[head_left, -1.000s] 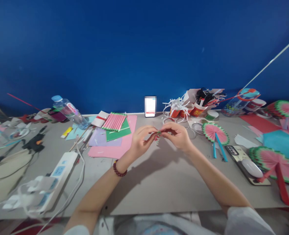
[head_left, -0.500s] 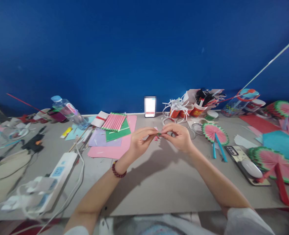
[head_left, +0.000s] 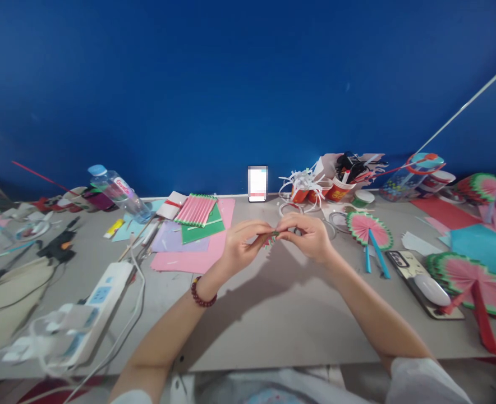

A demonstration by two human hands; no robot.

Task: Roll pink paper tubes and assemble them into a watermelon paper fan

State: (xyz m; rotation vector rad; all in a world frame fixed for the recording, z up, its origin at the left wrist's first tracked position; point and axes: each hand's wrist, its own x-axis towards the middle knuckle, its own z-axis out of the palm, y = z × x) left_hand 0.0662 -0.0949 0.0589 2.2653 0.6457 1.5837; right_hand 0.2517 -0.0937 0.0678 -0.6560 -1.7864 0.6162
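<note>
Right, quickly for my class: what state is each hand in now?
Left hand: closed, pinching a small green-and-pink piece.
Right hand: closed, pinching the same piece.

The broadest free room is the bare desk [head_left: 273, 322] between the arms. Above it, the left hand [head_left: 246, 242] and right hand [head_left: 309, 235] meet at a small green-edged paper piece [head_left: 270, 242], closing off the straight way forward. Leftward, the power strip [head_left: 112, 280] and its white cable [head_left: 142, 286] obstruct a low sweep, while the flat pink paper [head_left: 218, 247] leaves height to pass over. Behind, the upright smartphone [head_left: 257, 185] and the cups of white strips [head_left: 302, 182] stand against the wall. Rightward, an open lane runs between the right forearm and the computer mouse [head_left: 432, 289]; the watermelon-patterned fan [head_left: 370, 230] bounds its far end.
</note>
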